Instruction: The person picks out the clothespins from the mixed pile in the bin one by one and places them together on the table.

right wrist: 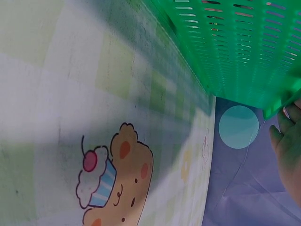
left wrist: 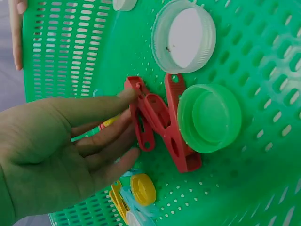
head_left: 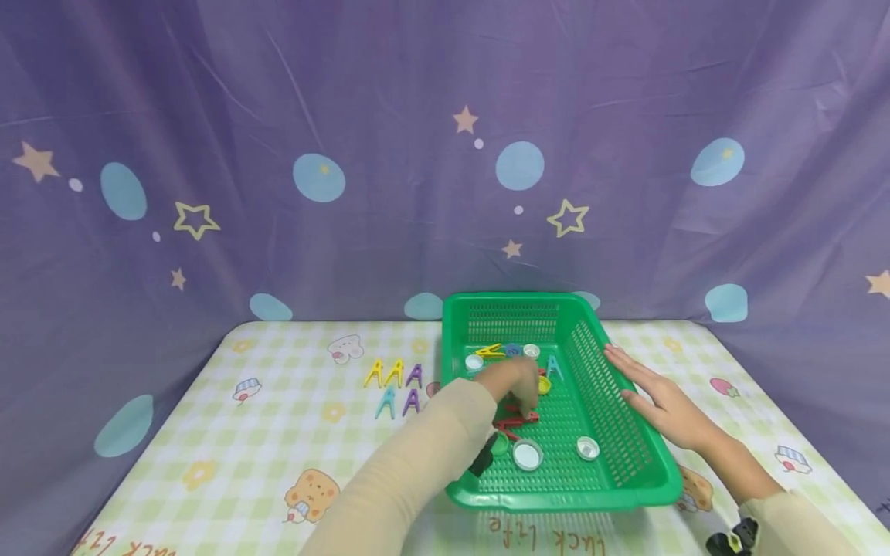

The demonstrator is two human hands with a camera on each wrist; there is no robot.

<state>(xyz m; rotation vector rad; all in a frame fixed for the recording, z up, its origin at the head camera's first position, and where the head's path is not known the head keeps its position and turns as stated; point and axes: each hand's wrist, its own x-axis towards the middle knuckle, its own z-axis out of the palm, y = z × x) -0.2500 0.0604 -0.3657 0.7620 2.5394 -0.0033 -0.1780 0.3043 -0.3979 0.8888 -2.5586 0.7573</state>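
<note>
The red clothespin (left wrist: 145,101) under handling is sitting inside the green basket (head_left: 556,500), over the floor in its nearer half. In the left wrist view its long axis is slanting: the joined end is pointing to the upper left, at the fingertips, and the splayed legs are running toward the lower right. A second red clothespin (left wrist: 170,131) is lying against it the opposite way, joined end lower right, just beside a green bottle cap (left wrist: 210,118); whether cap and clothespin are touching cannot be told. The left hand (head_left: 518,382) is pinching the first clothespin's joined end between thumb and fingers, the palm standing open. The right hand (head_left: 670,409) is resting on the basket's right rim, fingers extended and gripping nothing. Left of the basket, yellow clothespins (head_left: 374,374) and purple clothespins (head_left: 413,376) are lying on the checked tablecloth (head_left: 264,440).
</note>
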